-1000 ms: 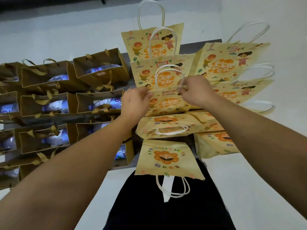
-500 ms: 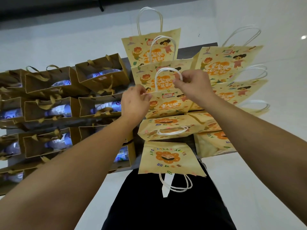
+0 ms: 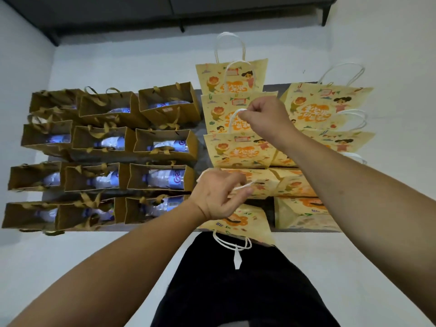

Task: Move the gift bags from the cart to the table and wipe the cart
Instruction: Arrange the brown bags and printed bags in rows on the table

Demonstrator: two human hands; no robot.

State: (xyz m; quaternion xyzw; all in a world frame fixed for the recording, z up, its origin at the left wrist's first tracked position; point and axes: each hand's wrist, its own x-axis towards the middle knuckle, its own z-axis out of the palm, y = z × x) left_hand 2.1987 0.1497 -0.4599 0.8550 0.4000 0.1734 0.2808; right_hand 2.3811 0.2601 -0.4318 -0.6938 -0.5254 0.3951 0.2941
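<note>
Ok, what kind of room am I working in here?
Probably a plain indoor packing or event-prep room. Rows of brown gift bags holding water bottles and yellow cartoon bags fill a grey surface, above a pale bare floor.

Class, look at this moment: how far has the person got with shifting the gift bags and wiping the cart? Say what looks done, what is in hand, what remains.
Done: nothing can be confirmed; brown bags with bottles and yellow bags crowd one grey surface. In hand: the right hand pinches a white handle of a yellow bag, and the left hand pinches another handle. Left: most bags, apparently, and the wiping; no cloth is visible.
</note>
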